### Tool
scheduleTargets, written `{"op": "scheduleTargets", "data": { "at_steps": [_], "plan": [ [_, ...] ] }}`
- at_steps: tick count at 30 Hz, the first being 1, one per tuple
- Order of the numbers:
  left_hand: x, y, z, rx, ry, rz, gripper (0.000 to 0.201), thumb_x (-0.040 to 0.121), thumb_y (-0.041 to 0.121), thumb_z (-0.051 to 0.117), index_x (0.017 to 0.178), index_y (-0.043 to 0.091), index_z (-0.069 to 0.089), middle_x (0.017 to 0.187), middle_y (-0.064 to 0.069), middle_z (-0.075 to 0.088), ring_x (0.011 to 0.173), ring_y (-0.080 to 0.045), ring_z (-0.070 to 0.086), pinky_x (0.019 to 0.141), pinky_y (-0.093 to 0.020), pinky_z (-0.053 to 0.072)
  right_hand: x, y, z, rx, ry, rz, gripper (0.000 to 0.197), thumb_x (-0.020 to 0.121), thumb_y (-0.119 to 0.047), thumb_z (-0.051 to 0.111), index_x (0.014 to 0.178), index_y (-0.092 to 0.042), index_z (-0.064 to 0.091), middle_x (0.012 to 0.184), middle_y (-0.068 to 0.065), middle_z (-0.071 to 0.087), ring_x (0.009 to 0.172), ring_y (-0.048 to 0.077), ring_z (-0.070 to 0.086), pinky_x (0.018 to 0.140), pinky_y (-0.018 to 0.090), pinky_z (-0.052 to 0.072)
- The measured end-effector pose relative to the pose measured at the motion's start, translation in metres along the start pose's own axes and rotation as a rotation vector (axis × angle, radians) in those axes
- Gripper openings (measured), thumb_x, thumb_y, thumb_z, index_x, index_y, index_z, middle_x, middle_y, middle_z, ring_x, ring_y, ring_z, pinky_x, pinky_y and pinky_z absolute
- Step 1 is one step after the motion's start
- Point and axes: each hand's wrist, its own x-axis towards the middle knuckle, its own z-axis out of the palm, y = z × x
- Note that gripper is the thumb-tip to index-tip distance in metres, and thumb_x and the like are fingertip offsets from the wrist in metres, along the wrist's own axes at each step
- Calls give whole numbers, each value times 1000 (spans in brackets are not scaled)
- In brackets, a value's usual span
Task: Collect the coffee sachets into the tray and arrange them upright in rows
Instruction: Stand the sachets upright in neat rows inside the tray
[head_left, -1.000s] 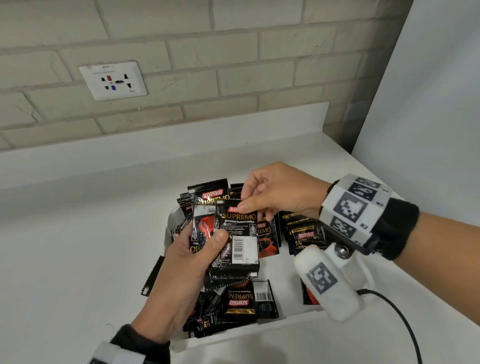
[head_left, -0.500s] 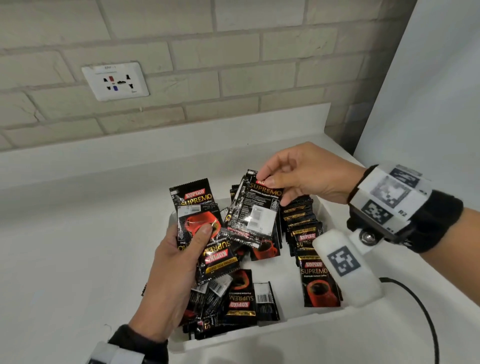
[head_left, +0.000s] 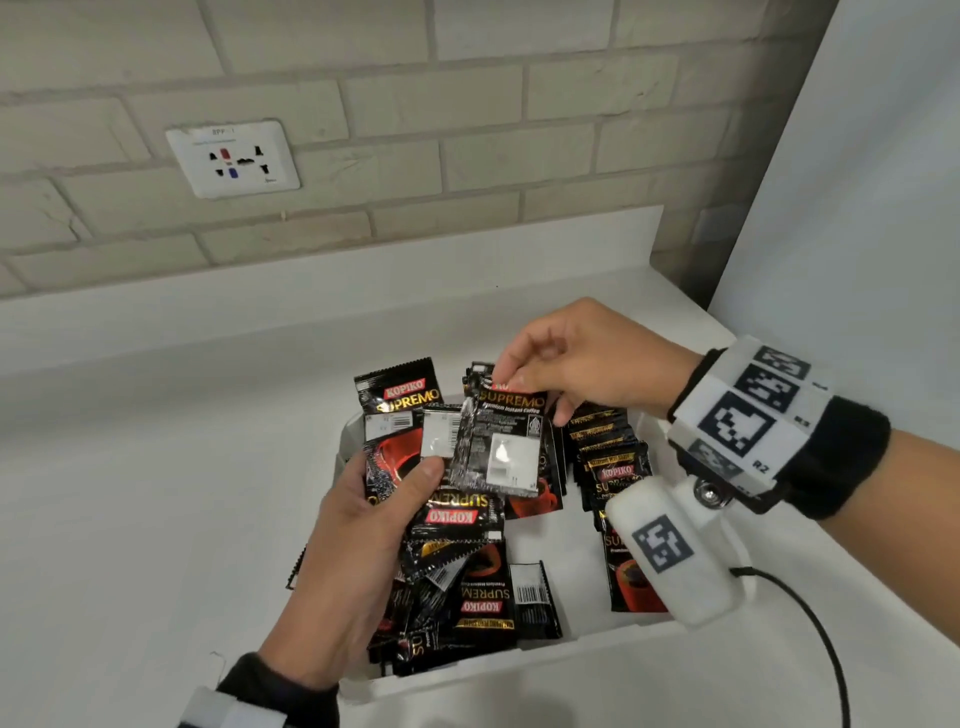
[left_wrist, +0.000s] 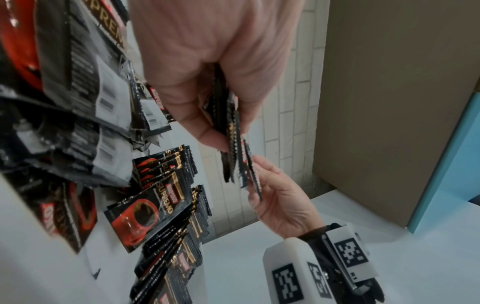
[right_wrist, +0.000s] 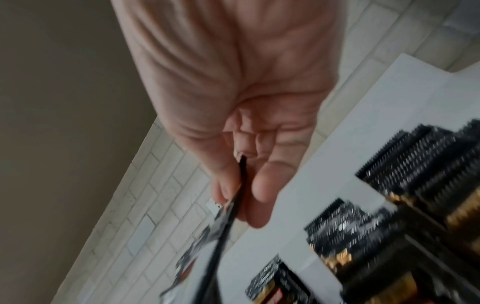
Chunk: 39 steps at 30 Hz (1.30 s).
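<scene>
A white tray (head_left: 597, 642) on the counter holds many black Kopiko Supremo coffee sachets. A row of them (head_left: 610, 457) stands upright at the tray's right side; others lie loose (head_left: 483, 597) at its front left. My left hand (head_left: 363, 519) grips a small stack of sachets (head_left: 395, 436) above the tray's left part, thumb pressed on its front. My right hand (head_left: 524, 384) pinches one sachet (head_left: 504, 447) by its top edge, back side showing, just right of that stack. The left wrist view shows the stack edge-on (left_wrist: 231, 131) in my fingers (left_wrist: 207, 131). The right wrist view is blurred.
A white wall socket (head_left: 234, 158) sits on the brick wall behind. A white panel (head_left: 857, 182) rises at the right. A black cable (head_left: 826, 649) trails from my right wrist over the counter. One sachet (head_left: 296, 566) pokes out beside the tray's left wall.
My right hand pulled one sachet off the left hand's stack, lifted it up and right, and now holds it just beside the stack. The left hand dropped slightly and tilted.
</scene>
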Motion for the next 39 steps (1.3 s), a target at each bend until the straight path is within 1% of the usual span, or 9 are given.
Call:
{"op": "scheduleTargets", "data": {
  "at_steps": [5,12,14,17,21,25,30,36,39],
  "plan": [
    [2,3,-16,43,104,52,34,67,19,67,101,19,63,88,-4,75,75,-19,72,61,-31,57,0,-3,-25,-174,108,36,14,85,-14,60,81,-22,70,70,-10,67,51,1,57,43,14,37],
    [5,19,-36,4,171,119,31,69,21,63,99,17,63,86,-2,75,71,-14,71,53,-22,56,-7,-6,-41,-334,-88,80,29,85,-8,55,89,-32,70,76,-10,71,68,17,63,70,24,40],
    [5,21,-39,-3,170,134,30,68,20,62,98,17,63,84,-1,75,69,-13,71,52,-22,55,-5,-5,-37,-386,-109,75,25,81,-8,64,91,-30,71,73,-10,70,65,6,61,75,20,43],
    [7,23,-38,-5,165,135,26,70,19,61,96,17,62,82,0,75,68,-12,71,51,-22,55,0,-2,-22,-583,-163,69,3,78,-31,70,80,-31,67,56,-15,63,56,1,57,65,22,44],
    [7,22,-36,0,162,129,27,69,20,62,96,17,63,83,-1,75,68,-13,71,52,-22,55,12,5,0,-943,-176,12,20,77,-47,67,71,-31,56,57,-17,54,59,-3,49,53,20,34],
    [7,21,-36,-5,153,129,32,66,21,65,98,16,63,85,-3,75,70,-15,71,53,-23,55,27,16,16,-1077,-198,-31,25,79,-44,66,84,-20,62,65,-13,51,66,9,50,50,21,31],
    [7,21,-36,10,144,132,45,57,27,68,100,16,63,86,-3,75,71,-15,72,53,-23,55,40,23,26,-1153,-160,-67,31,81,-39,65,97,-12,66,93,4,68,73,20,60,48,21,30],
    [7,19,-36,5,134,107,33,66,20,64,99,17,63,86,-3,75,70,-15,72,54,-23,56,42,30,29,-1165,-109,-104,29,81,-36,62,96,-12,65,92,4,68,75,20,61,48,21,29],
    [8,17,-34,-1,120,102,34,66,19,65,100,16,63,88,-4,75,71,-16,72,55,-23,56,40,29,27,-1147,-116,-77,27,81,-39,63,97,-17,62,77,-4,57,75,17,56,49,21,27]
  ]
}}
